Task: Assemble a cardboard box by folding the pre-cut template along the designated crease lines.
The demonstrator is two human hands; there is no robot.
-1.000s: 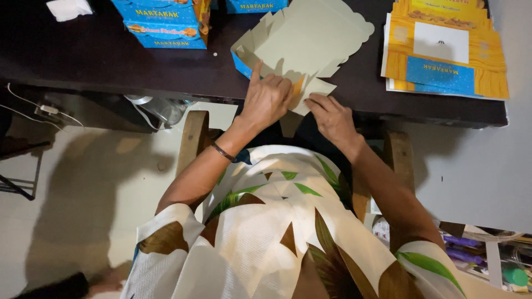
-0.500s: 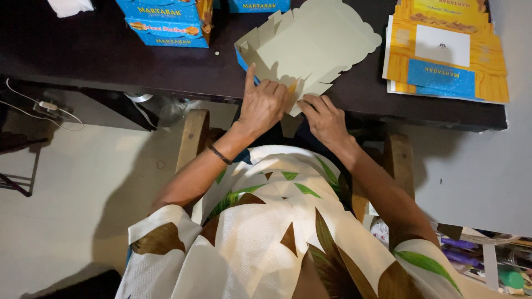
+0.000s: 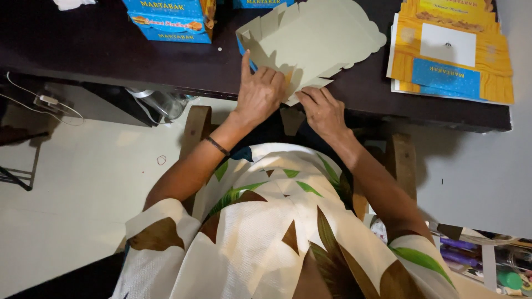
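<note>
At the dark table's (image 3: 83, 50) near edge, flat grey box blank (image 3: 316, 41) lies, long axis running near-left to far-right, scalloped end far-right. Left hand (image 3: 259, 94) presses flat on its near-left corner; right hand (image 3: 321, 111) pinches a near flap. Bare tabletop left; stacked yellow-blue blanks (image 3: 449, 52) right.

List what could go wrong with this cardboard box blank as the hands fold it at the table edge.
The box blank lies unfolded with its near flaps at the table's edge, so it could slide off or crease crookedly. The left hand presses one corner while the right hand works a thin flap, which might tear. The stack of flat boxes lies close and could get nudged.
</note>
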